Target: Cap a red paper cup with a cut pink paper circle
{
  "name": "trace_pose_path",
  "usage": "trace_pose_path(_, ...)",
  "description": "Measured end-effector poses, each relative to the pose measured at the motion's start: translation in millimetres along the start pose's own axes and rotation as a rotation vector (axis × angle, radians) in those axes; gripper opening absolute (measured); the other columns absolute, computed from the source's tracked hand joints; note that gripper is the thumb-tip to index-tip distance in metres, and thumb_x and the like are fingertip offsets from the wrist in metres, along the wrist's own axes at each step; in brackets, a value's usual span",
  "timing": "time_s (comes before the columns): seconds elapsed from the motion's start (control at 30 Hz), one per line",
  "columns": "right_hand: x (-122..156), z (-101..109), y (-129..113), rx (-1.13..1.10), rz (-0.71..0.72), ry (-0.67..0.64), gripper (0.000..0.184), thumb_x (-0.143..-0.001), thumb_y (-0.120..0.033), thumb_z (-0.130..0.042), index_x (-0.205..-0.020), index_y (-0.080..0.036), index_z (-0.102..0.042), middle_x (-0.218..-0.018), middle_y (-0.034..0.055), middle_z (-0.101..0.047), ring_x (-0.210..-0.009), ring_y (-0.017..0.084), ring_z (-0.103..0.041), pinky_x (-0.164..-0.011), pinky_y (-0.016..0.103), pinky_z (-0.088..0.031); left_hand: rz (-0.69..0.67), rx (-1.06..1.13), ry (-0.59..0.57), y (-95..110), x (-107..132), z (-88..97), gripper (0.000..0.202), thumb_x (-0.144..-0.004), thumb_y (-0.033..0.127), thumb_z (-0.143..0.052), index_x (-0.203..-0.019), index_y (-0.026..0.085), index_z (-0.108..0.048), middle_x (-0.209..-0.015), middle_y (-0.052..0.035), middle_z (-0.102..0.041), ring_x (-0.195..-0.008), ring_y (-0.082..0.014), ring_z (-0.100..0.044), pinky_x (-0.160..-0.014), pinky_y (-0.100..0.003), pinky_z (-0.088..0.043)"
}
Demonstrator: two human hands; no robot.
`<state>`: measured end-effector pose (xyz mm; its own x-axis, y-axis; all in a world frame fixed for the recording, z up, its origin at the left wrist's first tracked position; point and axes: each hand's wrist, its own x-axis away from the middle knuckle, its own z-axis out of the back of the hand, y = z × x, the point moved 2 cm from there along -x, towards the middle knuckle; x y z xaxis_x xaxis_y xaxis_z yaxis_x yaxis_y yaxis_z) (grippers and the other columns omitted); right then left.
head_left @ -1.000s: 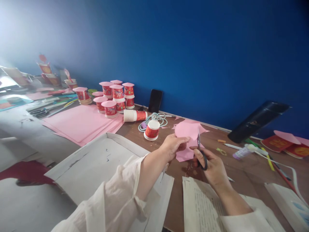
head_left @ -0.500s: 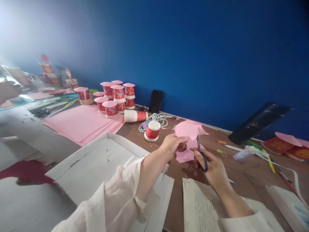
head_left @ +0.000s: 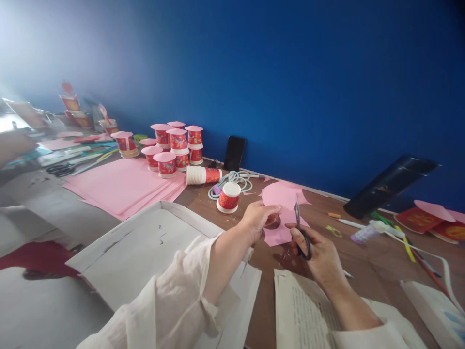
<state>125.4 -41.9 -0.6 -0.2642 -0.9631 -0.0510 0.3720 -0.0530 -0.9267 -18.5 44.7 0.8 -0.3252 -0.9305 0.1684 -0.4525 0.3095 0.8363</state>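
Note:
My left hand [head_left: 258, 219] pinches a piece of pink paper [head_left: 281, 196] with a rounded top edge, held above the brown table [head_left: 363, 252]. My right hand [head_left: 319, 254] grips black-handled scissors [head_left: 301, 230], its fingers through the loops, the blades pointing up into the paper's right side. A lower flap of the pink paper hangs between both hands. A single upturned red paper cup [head_left: 228, 196] stands just left of my left hand.
A stack of pink sheets [head_left: 119, 186] and a cluster of red cups with pink lids [head_left: 174, 145] lie at the left. A white cardboard tray [head_left: 145, 252], a phone [head_left: 233, 152], a coiled cable [head_left: 234, 180], a black flask [head_left: 390, 184], glue and pens [head_left: 378, 228] surround my hands. Another person's hand [head_left: 14, 145] shows far left.
The pink paper has turned slightly in my left hand as the scissors work along its edge. The other person's hand has come into view at the far left.

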Motion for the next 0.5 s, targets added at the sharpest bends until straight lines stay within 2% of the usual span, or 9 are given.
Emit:
trace_pose_path(0.3, 2.2, -0.1, -2.2, 0.007, -0.013, -0.009, 0.060, -0.075, -0.064, -0.068, -0.108, -0.015, -0.074, -0.053, -0.0023, -0.057, -0.045, 0.014, -0.053, -0.046, 0.025, -0.046, -0.012, 0.011, 0.016, 1.2, -0.9, -0.1, 0.020, -0.063, 0.022, -0.076, -0.061, 0.015, -0.057, -0.053, 0.0038, -0.048, -0.049, -0.0066, -0.039, -0.053, -0.024, -0.031)
trace_pose_path(0.5, 0.3, -0.9, -0.1, 0.018, 0.012, -0.032, 0.060, -0.076, -0.064, -0.068, -0.109, -0.015, -0.074, -0.052, -0.0024, -0.057, -0.047, 0.013, -0.054, -0.047, 0.024, -0.046, -0.004, 0.062, 0.063, 0.8, -1.9, 1.4, 0.018, -0.066, 0.019, -0.076, -0.065, 0.014, -0.059, -0.059, 0.0022, -0.054, -0.051, -0.0054, -0.043, -0.055, -0.021, -0.036)
